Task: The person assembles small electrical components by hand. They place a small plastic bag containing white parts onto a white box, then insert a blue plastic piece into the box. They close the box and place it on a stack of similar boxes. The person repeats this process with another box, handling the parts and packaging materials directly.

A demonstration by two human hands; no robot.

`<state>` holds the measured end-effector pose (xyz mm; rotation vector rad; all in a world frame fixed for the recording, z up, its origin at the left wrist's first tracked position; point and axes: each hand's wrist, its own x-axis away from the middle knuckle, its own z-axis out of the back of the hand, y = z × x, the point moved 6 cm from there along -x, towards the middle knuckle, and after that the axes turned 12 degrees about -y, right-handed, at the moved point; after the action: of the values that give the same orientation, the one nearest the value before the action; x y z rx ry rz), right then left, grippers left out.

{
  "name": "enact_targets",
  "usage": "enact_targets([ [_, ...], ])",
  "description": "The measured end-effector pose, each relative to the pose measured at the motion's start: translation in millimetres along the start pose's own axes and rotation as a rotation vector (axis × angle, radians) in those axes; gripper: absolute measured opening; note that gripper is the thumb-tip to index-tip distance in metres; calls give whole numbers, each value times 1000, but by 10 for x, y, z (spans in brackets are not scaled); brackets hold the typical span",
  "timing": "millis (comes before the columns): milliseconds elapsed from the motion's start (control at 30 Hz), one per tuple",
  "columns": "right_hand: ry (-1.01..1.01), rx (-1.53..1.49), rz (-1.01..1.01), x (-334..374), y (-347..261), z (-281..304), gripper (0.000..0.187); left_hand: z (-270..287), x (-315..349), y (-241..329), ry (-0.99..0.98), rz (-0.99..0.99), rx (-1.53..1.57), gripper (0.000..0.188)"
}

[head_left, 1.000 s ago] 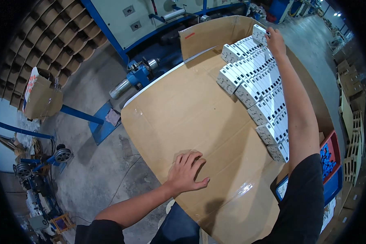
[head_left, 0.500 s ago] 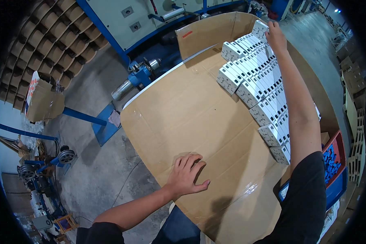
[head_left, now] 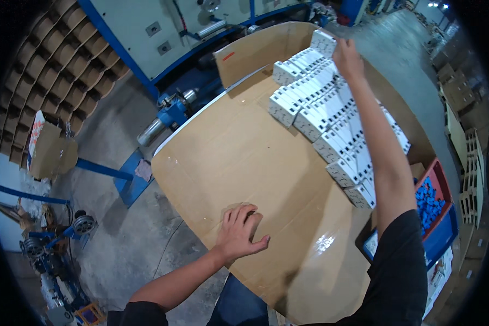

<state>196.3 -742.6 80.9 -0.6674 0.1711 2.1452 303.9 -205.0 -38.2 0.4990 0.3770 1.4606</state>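
Observation:
On the left part of the cardboard, my left hand point(head_left: 238, 232) lies with its fingers apart and holds nothing. My right hand point(head_left: 348, 60) reaches to the far end of the rows, its fingers curled at the right edge of a white plastic block point(head_left: 323, 43). The block's broad face is turned toward me, and it rises above its neighbours. My fingertips are partly hidden. Nearer to me, several rows of white plastic blocks point(head_left: 315, 117) with dark square openings stand packed side by side. My right forearm covers part of these rows.
The cardboard sheet point(head_left: 228, 163) has raised flaps at the far and right sides. At right stands a red bin point(head_left: 442, 187) of small blue parts point(head_left: 429, 204), with a blue bin point(head_left: 443, 242) by it. A blue-framed machine point(head_left: 146, 49) is beyond; a blue stand point(head_left: 117, 171) is left.
The whole view has shifted, so the table and rows appear further left. My right hand stays by the far block, whose face now shows more fully. My left hand rests as before.

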Motion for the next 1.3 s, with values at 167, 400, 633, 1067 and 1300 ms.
enact_targets([
  [167, -79, -226, -80, 1289, -317, 735, 43, 11, 51, 29, 74, -26, -41, 55],
  [400, -149, -534, -375, 4236, -1022, 2298, 14, 39, 150, 158, 102, -41, -74, 51],
  [633, -693, -883, -848, 6457, -2145, 2982, 32, -5, 197, 218, 195, -101, -136, 53],
  [1067, -661, -708, -591, 6857, -2515, 3757, 38, -728, 1014, 1007, 392, 31, -53, 55],
  [1300, -590, -871, -725, 7707, -2641, 3753, 35, -1103, 2185, 1772, 137, -232, 220, 47],
])
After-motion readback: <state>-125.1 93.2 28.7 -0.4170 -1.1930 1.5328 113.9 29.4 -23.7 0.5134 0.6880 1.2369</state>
